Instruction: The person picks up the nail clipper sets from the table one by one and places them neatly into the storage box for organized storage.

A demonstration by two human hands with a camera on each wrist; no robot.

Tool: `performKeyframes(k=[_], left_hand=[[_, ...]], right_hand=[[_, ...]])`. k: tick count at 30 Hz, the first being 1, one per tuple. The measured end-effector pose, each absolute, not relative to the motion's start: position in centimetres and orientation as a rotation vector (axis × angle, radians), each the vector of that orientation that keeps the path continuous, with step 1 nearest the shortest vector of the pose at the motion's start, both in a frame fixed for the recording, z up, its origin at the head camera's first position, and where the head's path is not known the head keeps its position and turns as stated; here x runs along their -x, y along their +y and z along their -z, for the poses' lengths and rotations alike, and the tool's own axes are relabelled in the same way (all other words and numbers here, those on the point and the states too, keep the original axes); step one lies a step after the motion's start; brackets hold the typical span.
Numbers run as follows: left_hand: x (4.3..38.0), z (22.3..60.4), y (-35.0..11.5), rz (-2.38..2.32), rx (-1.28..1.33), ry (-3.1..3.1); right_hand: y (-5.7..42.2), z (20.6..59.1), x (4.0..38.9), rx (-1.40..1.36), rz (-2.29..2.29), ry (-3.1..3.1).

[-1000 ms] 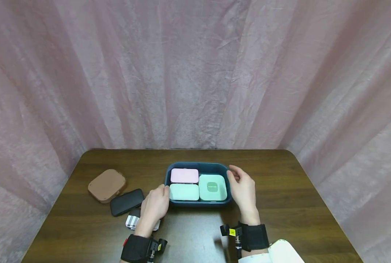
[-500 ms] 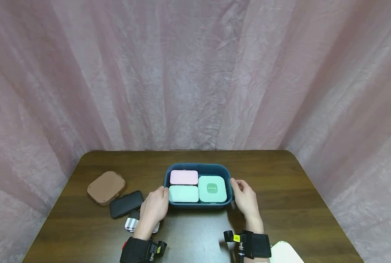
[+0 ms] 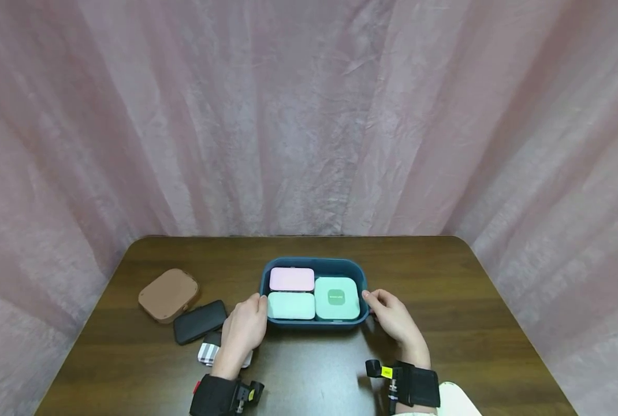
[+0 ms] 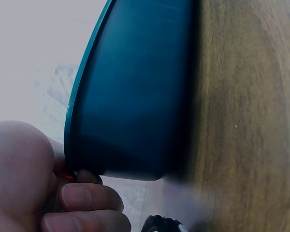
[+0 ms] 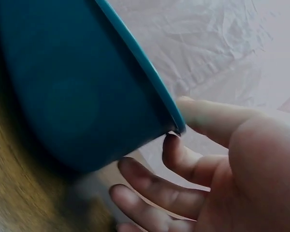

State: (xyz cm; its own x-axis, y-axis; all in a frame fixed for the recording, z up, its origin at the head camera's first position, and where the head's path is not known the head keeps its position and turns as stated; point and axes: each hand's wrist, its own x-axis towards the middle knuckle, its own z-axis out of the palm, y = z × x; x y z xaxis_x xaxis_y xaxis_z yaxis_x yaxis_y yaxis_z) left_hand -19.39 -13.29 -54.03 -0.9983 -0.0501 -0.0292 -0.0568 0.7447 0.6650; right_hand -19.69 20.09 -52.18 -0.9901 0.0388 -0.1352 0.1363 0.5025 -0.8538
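Note:
A dark blue, rounded rectangular tub stands on the wooden table. Inside it are a pale pink case at the back left, a mint case in front of that, and a larger squarish mint box on the right. My left hand grips the tub's left rim, fingers curled below the edge in the left wrist view. At the opposite side my right hand pinches the rim. Its thumb lies over the edge and the index finger beneath, with the other fingers loosely bent under the wall.
Left of the tub lie a brown rounded case and a black case. A checked black-and-white item sits partly hidden under my left forearm. A white rounded object is by my right wrist. Pink curtains hang behind the table.
My right hand has come down from the tub's back right corner along its right side and now pinches the rim. The left hand has stayed at the left rim.

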Motion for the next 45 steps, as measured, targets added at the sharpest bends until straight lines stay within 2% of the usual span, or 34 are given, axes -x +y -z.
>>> performKeyframes(k=[28, 38, 45], left_hand=[[18.3, 52.4, -14.6, -1.136, 0.041, 2.847], [18.7, 50.3, -17.8, -1.19, -0.051, 2.983], [18.7, 49.7, -21.6, -1.103, -0.25, 3.04]], right_hand=[[20.7, 52.2, 18.9, -0.077, 1.551, 2.538], [20.8, 52.5, 19.6, -0.089, 1.541, 2.538], [21.1, 52.5, 20.0, -0.068, 1.532, 2.545]])
